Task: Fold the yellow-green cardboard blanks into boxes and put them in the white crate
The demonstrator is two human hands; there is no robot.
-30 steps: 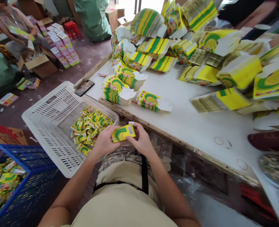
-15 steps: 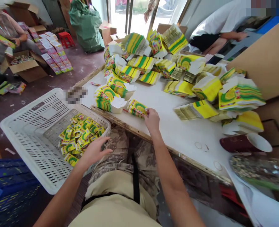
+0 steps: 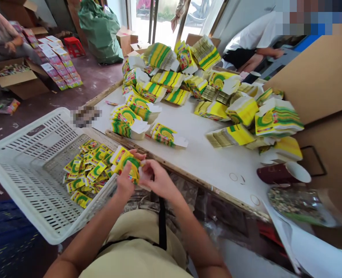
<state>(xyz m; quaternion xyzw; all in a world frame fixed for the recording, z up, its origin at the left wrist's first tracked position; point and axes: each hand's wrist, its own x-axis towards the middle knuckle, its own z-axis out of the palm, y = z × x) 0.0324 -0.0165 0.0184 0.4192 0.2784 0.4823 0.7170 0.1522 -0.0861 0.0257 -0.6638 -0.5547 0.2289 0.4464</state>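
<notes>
Your left hand (image 3: pixel 124 189) has its thumb on top of one yellow carton (image 3: pixel 127 159) and its fingers behind, and your right hand (image 3: pixel 161 180) seems to pinch its white end. The carton is up in the air, just by the corner of the white basket (image 3: pixel 14 164). To do this well, hold it firm but soft, and push the end in straight so the paper won't crumple. Count now: one basket; lots of small yellow packs (image 3: pixel 97 170) inside, too jumbled to count; two carton stacks (image 3: pixel 165 134) nearest the basket on the worktop (image 3: pixel 194 133), more piled behind; one dark red cup (image 3: pixel 272 173).
</notes>
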